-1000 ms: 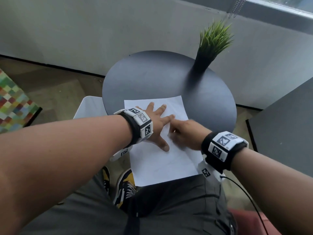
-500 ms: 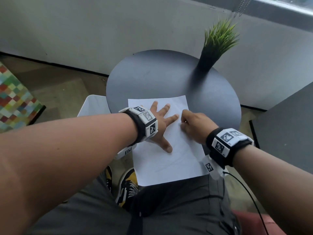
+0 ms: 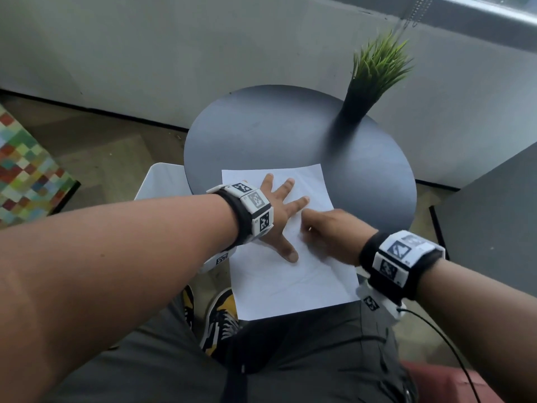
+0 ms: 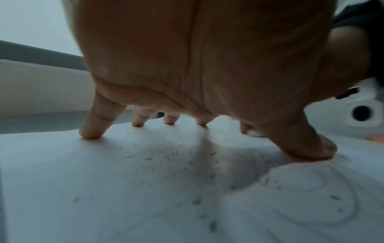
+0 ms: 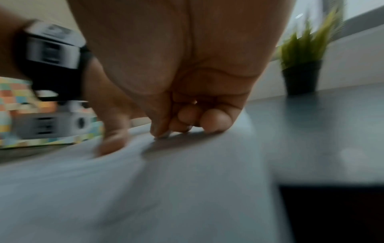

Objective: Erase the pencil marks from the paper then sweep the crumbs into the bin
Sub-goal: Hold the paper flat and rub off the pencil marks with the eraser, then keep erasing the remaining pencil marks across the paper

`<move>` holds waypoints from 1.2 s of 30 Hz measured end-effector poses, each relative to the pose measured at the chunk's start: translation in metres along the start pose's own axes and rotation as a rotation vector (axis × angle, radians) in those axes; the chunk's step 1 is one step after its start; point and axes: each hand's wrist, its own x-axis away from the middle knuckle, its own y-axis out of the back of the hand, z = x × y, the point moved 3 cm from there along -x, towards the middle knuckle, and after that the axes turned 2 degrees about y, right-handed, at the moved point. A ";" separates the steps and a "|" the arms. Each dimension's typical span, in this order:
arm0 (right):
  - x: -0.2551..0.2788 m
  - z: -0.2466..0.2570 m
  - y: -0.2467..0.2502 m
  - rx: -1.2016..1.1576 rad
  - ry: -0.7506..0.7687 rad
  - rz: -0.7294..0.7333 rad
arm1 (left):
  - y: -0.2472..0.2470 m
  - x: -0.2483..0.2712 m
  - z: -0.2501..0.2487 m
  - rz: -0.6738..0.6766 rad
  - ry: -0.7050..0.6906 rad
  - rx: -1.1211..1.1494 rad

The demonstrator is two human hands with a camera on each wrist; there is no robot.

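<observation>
A white sheet of paper (image 3: 290,286) lies on the round dark table (image 3: 261,126), its near end hanging over the edge. My left hand (image 3: 279,210) presses on it with fingers spread flat. Just to the right, my right hand (image 3: 328,228) has its fingers curled, pinching a small pale eraser (image 4: 250,132) against the sheet; most of the eraser is hidden. Dark eraser crumbs (image 4: 172,152) are scattered under my left palm. Faint curved pencil marks (image 4: 311,189) remain beside my left thumb. The right wrist view is blurred by motion.
A white bin (image 3: 162,181) stands on the floor at the table's left edge. A potted green plant (image 3: 369,82) sits at the table's far right. A dark desk (image 3: 494,222) is on the right, and a coloured rug (image 3: 26,175) on the left.
My right hand slid away across the paper toward its far right, then came back toward my left thumb. The left hand has kept pressing the sheet in the same spot.
</observation>
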 end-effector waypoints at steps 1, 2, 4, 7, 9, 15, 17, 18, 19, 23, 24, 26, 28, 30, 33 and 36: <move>-0.006 -0.015 0.007 -0.028 -0.106 -0.031 | 0.000 0.000 0.000 -0.002 0.001 0.007; -0.009 -0.028 0.014 -0.062 -0.193 -0.074 | 0.000 -0.001 0.000 -0.005 0.001 0.011; -0.011 -0.032 0.015 -0.065 -0.239 -0.112 | -0.001 -0.001 0.001 -0.005 0.001 0.011; -0.005 0.008 -0.002 -0.034 -0.032 -0.015 | -0.003 -0.001 0.003 -0.012 -0.004 0.011; -0.002 0.014 -0.006 -0.084 -0.009 0.042 | -0.004 -0.002 0.003 -0.013 -0.006 0.012; -0.018 -0.083 0.024 -0.206 -0.486 -0.220 | 0.002 -0.005 0.005 -0.029 0.040 0.012; -0.014 -0.099 0.024 -0.249 -0.503 -0.245 | 0.008 -0.004 0.012 -0.057 0.079 0.029; -0.011 -0.104 0.023 -0.270 -0.511 -0.242 | 0.011 -0.003 0.017 -0.083 0.099 0.031; -0.007 -0.109 0.021 -0.287 -0.528 -0.242 | 0.015 -0.003 0.022 -0.105 0.121 0.032; 0.016 -0.122 0.024 -0.288 -0.597 -0.346 | 0.024 0.007 0.047 -0.072 0.204 0.079; 0.022 -0.116 0.025 -0.293 -0.577 -0.375 | 0.024 0.011 0.052 -0.069 0.206 0.083; 0.036 -0.096 0.022 -0.321 -0.504 -0.385 | 0.022 0.021 0.058 -0.077 0.177 0.073; 0.046 -0.068 0.008 -0.294 -0.408 -0.301 | 0.019 0.029 0.061 -0.079 0.142 0.063; 0.049 -0.045 -0.009 -0.203 -0.362 -0.189 | 0.020 0.034 0.064 -0.101 0.137 0.085; 0.043 -0.030 -0.016 -0.097 -0.365 -0.165 | 0.022 0.033 0.069 -0.207 0.173 0.164; 0.036 -0.031 -0.014 -0.077 -0.355 -0.183 | 0.014 0.025 0.074 -0.213 0.253 0.253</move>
